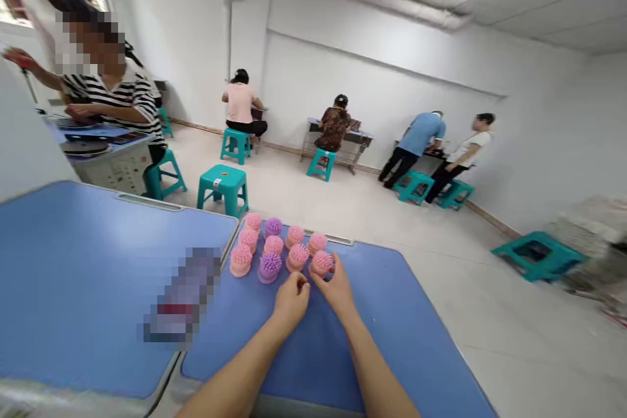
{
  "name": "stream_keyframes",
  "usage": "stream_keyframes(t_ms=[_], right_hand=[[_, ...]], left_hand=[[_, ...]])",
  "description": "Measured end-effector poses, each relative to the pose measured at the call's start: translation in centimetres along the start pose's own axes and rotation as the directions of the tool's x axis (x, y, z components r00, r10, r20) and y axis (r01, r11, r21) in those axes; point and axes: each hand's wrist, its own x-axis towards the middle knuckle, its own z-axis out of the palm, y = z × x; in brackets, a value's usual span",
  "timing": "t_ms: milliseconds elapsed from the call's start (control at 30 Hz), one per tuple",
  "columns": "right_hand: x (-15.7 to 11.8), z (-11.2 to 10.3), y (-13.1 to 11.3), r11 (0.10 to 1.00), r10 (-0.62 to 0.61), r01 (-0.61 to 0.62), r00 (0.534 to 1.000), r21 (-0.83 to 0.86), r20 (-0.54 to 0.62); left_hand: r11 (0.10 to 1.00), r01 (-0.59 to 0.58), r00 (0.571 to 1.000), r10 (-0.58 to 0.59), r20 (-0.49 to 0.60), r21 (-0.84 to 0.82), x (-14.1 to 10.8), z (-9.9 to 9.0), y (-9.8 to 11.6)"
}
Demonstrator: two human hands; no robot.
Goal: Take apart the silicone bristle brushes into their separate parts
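Note:
Round soft-bristled scrub brushes stand bristles up in rows on the blue desk [382, 313]. Most are pink, like the one at the near left [240, 259]; two are purple, a near purple brush [270, 266] and a far purple brush [273, 228]. My right hand [337, 287] has thumb and fingers around the pink brush [322, 262] at the near right corner of the group. Beside it, my left hand [292, 300] is closed with its fingers curled, just in front of another pink brush [297, 257]. Anything inside those curled fingers is hidden.
A second blue desk [98, 261] adjoins on the left, with a blurred-out flat object [183, 297] on it. Beyond stand teal stools, one of them near the desk edge [223, 186]. Several people work at desks along the wall; a person in stripes [117, 101] sits at left.

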Motion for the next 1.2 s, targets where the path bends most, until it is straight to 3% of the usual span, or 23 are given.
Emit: stream_keyframes(t_ms=[300,567,667,767,867,933,1067,1200], right_hand=[[-0.1,0.4,-0.4,1.0,-0.003,0.005,0.998,0.024,-0.07],[-1.9,-1.8,-2.5,0.92,0.225,-0.221,0.974,0.322,0.028],[-3.0,-2.4,-2.6,0.816,0.263,-0.282,0.959,0.505,0.11],[-3.9,-2.8,-2.5,0.615,0.288,-0.354,0.933,0.705,0.218],[-4.4,-3.1,-2.6,0.482,0.259,-0.4,0.915,0.78,0.309],[-4.5,-3.3,-2.7,0.442,0.227,-0.424,0.905,0.79,0.359],[-4.3,-4.0,-2.7,0.453,0.163,-0.459,0.885,0.764,0.436],[-3.9,-4.9,-2.2,0.541,0.172,-0.505,0.849,0.673,0.499]], left_hand=[[0.998,0.049,0.998,-0.049,-0.038,0.024,-0.1,0.1,0.4],[0.999,-0.044,0.997,0.046,-0.064,0.023,-0.8,-0.2,1.1],[0.995,-0.099,0.994,0.098,-0.045,-0.024,-0.9,-0.1,1.0],[0.984,-0.124,0.991,0.129,0.027,-0.125,-0.8,0.3,0.5],[0.957,-0.171,0.975,0.198,0.097,-0.234,-0.6,0.7,-0.1],[0.938,-0.217,0.963,0.251,0.099,-0.27,-0.5,0.8,-0.3],[0.943,-0.226,0.965,0.25,0.073,-0.244,-0.3,0.4,-0.2],[0.943,-0.24,0.959,0.267,0.094,-0.229,-0.3,0.0,-0.1]])
